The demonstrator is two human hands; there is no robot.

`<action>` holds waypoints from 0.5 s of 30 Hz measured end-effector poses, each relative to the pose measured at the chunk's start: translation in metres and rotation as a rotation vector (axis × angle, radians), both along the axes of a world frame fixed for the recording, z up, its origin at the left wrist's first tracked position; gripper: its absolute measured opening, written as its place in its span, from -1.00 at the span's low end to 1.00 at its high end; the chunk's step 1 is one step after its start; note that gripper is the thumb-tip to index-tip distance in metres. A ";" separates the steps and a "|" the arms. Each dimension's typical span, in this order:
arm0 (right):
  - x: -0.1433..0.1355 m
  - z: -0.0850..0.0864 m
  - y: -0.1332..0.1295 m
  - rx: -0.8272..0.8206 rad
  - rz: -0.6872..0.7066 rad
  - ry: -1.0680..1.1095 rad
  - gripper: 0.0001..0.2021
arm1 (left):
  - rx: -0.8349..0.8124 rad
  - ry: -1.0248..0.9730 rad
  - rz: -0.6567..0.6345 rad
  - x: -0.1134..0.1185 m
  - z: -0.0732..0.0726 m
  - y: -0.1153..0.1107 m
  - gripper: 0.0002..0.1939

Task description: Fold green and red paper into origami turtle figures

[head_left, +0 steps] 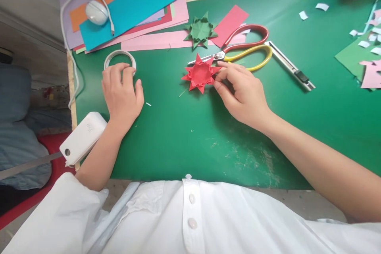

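My right hand pinches one point of a red folded paper star, which has a round hollow in its middle. My left hand lies over the near edge of a white roll of tape, fingers spread and thumb held apart, so part of the roll is hidden. Just beyond the red star lie scissors with one red and one yellow handle, their blades partly behind it. A similar green paper star rests farther back, on a pink paper strip.
A utility knife lies right of the scissors. Coloured sheets are stacked at the back left, with a white mouse-like device and cable on top. A white power bank sits at the left edge. Paper scraps litter the right side.
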State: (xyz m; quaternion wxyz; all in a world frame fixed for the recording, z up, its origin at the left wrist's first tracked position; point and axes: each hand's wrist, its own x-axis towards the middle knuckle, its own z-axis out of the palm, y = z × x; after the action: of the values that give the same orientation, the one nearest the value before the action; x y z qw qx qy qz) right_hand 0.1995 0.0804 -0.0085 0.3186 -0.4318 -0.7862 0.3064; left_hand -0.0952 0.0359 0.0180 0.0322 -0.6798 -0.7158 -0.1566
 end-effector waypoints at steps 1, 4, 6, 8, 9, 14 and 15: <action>0.001 -0.001 0.003 0.002 0.005 0.003 -0.88 | 0.014 -0.008 -0.042 0.000 -0.003 0.000 -0.73; 0.007 -0.002 0.012 0.024 0.031 -0.008 -0.87 | 0.039 -0.066 -0.172 0.001 -0.013 0.005 -0.73; 0.010 -0.002 0.017 0.048 0.037 -0.017 -0.88 | 0.042 -0.119 -0.219 0.001 -0.018 0.012 -0.71; 0.012 -0.002 0.020 0.066 0.041 -0.014 -0.89 | 0.039 -0.160 -0.235 0.000 -0.022 0.024 -0.67; 0.012 -0.001 0.021 0.074 0.044 -0.011 -0.89 | 0.035 -0.173 -0.238 -0.001 -0.023 0.030 -0.66; 0.011 0.000 0.018 0.092 0.059 -0.015 -0.90 | -0.064 -0.156 -0.273 -0.004 -0.025 0.060 -0.42; 0.011 0.000 0.017 0.094 0.063 -0.014 -0.89 | -0.084 -0.130 -0.274 -0.004 -0.025 0.064 -0.38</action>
State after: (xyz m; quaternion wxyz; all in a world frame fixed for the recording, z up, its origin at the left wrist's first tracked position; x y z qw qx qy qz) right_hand 0.2102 0.0978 -0.0086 0.3232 -0.3935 -0.8151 0.2760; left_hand -0.0994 0.0995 -0.0068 -0.0641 -0.7602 -0.6229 -0.1731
